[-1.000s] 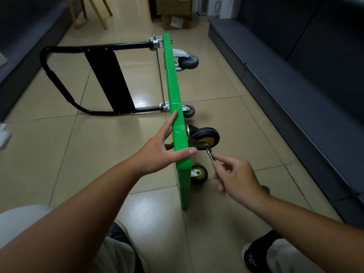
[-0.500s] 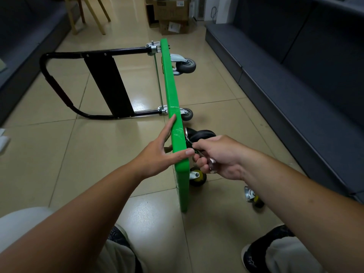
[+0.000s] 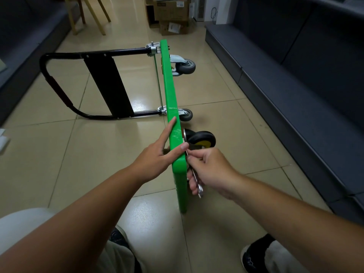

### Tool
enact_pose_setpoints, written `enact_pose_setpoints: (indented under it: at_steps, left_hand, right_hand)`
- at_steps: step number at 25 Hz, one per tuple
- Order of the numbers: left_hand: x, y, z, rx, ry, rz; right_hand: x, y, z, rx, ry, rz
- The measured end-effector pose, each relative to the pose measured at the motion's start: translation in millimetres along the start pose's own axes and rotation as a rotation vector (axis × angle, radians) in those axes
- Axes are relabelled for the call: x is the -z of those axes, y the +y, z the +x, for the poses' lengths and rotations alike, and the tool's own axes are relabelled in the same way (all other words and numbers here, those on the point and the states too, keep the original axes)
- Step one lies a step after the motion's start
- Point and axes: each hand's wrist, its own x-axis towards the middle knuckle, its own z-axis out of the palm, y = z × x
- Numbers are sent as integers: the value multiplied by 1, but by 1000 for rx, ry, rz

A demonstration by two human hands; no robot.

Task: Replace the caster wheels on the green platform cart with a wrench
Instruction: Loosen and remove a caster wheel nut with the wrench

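Floor is being covered by glossy beige tiles [image 3: 88, 154], with light being reflected off them. Aisle is being flanked by dark grey padded right bench [image 3: 295, 99] and left bench [image 3: 25, 40]. Cardboard boxes [image 3: 171, 12] and wooden chair legs [image 3: 94, 15] are being kept at far end.

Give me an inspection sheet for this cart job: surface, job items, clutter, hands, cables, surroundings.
Surface: glossy beige floor tiles.
Job's things: green platform cart stands on its edge, black handle laid out to the left. Black caster with a yellow hub beside the hands. Two grey casters farther along. Wrench at the cart's underside.
Clutter: white paper at the left edge.
Hands: left hand rests straight-fingered on the cart's top edge; right hand grips the wrench.
Cables: dark cord at the far wall, too small to detail.
Surroundings: dark benches both sides; cardboard boxes and wooden legs at the far end.
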Motion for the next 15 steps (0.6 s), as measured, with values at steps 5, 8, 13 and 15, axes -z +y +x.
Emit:
enact_pose_setpoints:
  at_steps: [5,8,13,15]
  left_hand:
    - [1,0,0,16,-10,-50]
    - [2,0,3,17,-19,-57]
    - [3,1,6,21,-1,-54]
    - [3,2,6,12,5,-39]
  right_hand:
    - [-2,72,26,305,166,-281]
    - [-9,93,41,487,287,-446]
    - [14,108,25,396,250,-557]
    - [23,110,0,181,245,-344]
